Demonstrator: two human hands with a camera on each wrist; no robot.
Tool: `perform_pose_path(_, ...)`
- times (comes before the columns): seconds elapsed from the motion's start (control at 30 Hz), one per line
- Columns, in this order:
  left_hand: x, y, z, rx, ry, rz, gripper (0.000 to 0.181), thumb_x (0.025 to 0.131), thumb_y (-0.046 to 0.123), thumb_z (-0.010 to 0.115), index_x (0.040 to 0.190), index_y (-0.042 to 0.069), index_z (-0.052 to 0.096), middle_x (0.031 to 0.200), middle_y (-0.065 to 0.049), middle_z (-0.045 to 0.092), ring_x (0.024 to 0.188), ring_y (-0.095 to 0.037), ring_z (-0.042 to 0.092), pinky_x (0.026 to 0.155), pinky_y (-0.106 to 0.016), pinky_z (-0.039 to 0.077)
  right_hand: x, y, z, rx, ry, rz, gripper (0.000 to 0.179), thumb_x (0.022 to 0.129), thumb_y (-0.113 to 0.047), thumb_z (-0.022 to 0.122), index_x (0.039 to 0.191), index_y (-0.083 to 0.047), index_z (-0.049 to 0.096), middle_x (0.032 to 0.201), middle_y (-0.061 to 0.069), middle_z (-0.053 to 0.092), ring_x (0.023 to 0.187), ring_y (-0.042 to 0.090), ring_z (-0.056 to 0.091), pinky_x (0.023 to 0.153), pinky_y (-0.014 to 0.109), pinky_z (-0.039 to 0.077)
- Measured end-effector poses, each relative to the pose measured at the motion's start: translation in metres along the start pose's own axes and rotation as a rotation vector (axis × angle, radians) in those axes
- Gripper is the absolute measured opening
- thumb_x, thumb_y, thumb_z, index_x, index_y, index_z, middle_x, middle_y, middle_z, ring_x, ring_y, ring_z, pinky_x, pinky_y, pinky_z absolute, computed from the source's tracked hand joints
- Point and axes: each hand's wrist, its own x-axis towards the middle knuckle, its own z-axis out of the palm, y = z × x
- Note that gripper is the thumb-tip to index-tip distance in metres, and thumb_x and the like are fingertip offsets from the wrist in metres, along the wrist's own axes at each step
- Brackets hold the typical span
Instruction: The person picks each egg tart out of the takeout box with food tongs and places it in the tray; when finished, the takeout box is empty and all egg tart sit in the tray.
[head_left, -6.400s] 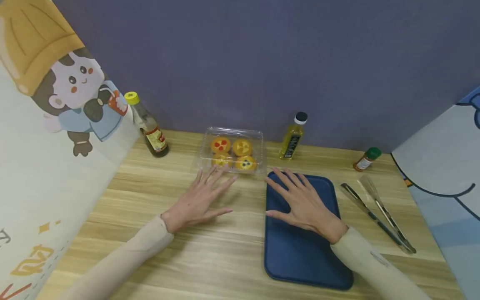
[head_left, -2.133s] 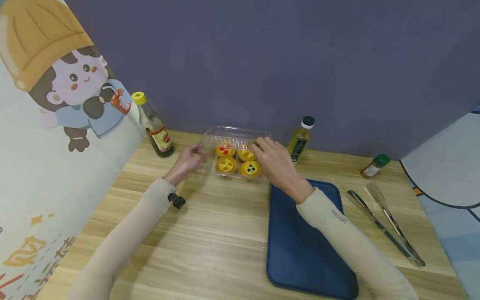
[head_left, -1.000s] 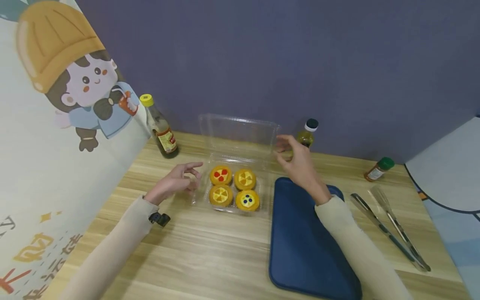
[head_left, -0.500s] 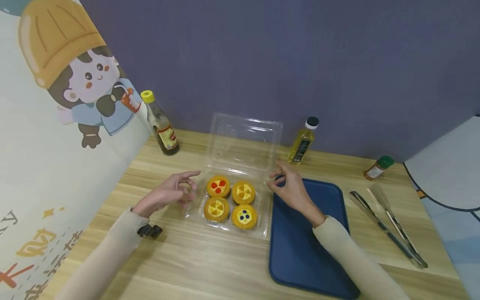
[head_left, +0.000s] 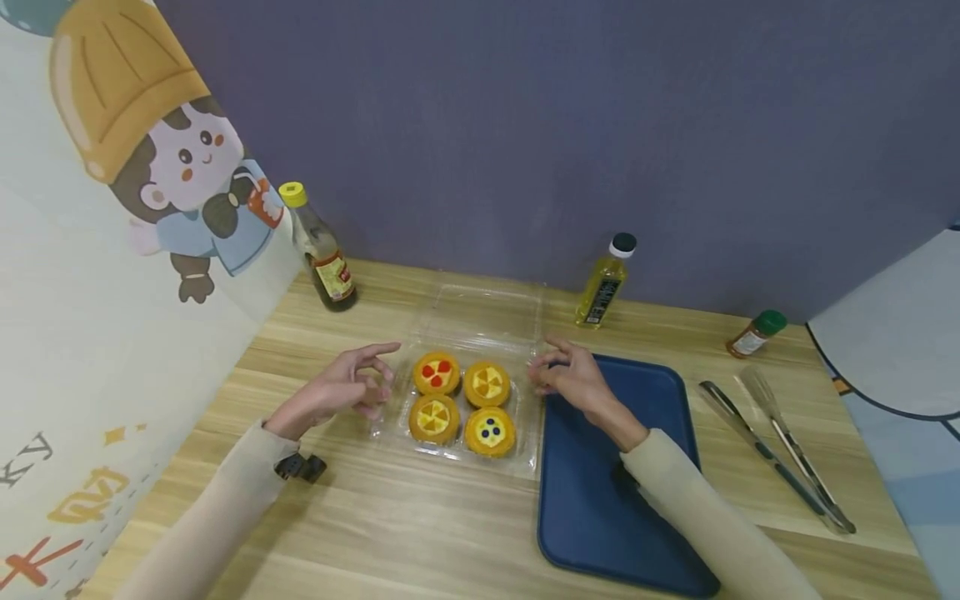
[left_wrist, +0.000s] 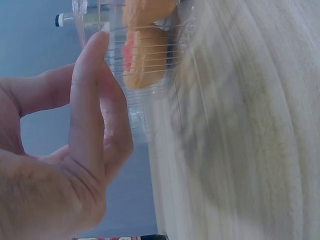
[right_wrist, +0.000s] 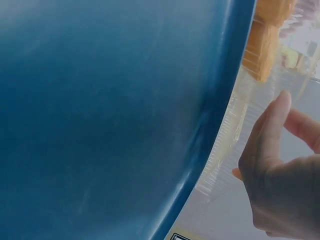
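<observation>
A clear plastic clamshell box (head_left: 525,458) lies on the wooden table with its lid (head_left: 491,312) tipped back toward the wall. Several egg tarts fill its base, among them a red-topped tart (head_left: 437,372) and a blue-dotted tart (head_left: 490,432). My left hand (head_left: 330,387) is at the box's left side, fingers loosely bent. In the left wrist view a fingertip (left_wrist: 100,42) reaches the clear rim. On the other side, my right hand (head_left: 577,379) is by the box's right edge, above the tray's corner, fingers bent. Neither hand shows a clear grip; exact contact is hard to tell.
A dark blue tray (head_left: 615,500) lies right of the box. Metal tongs (head_left: 780,458) rest farther right, below a green-capped spice jar (head_left: 756,335). An oil bottle (head_left: 603,283) and a yellow-capped sauce bottle (head_left: 326,262) stand near the back wall.
The box has been opened and drawn toward me since the earlier frames. Over the last half second its lid has dropped farther back, while my hands have stayed almost in place.
</observation>
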Motion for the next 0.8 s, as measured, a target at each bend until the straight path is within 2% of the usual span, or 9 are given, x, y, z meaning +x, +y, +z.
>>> perform_pose_path(0.37, 0.005, 0.000, 0.000, 0.005, 0.018, 0.033, 0.096, 0.083, -0.018, 0.056, 0.167, 0.011, 0.019, 0.119, -0.021, 0.050, 0.087, -0.025, 0.066, 0.069, -0.039, 0.069, 0.003, -0.005, 0.002, 0.066, 0.054, 0.030, 0.077, 0.099, -0.007, 0.067, 0.164, -0.005, 0.027, 0.136, 0.027, 0.061, 0.089, 0.011, 0.073, 0.082, 0.032, 0.068)
perform_pose_path(0.6, 0.006, 0.001, -0.001, 0.000, 0.014, 0.028, 0.092, 0.087, -0.016, 0.055, 0.167, 0.012, 0.019, 0.120, -0.018, 0.050, 0.087, -0.024, 0.066, 0.068, -0.036, 0.069, -0.004, -0.004, -0.001, 0.038, 0.040, -0.027, 0.076, 0.099, -0.009, 0.069, 0.163, -0.004, 0.029, 0.136, 0.027, 0.062, 0.104, 0.027, 0.074, 0.086, 0.034, 0.068)
perform_pose_path(0.8, 0.004, -0.001, -0.001, 0.000, 0.011, 0.013, 0.091, 0.088, -0.016, 0.055, 0.167, 0.013, 0.020, 0.122, -0.020, 0.049, 0.089, -0.026, 0.067, 0.067, -0.035, 0.068, -0.018, 0.000, -0.002, -0.097, 0.032, -0.082, 0.071, 0.100, -0.013, 0.069, 0.162, -0.005, 0.034, 0.135, 0.026, 0.064, 0.106, 0.036, 0.073, 0.084, 0.040, 0.068)
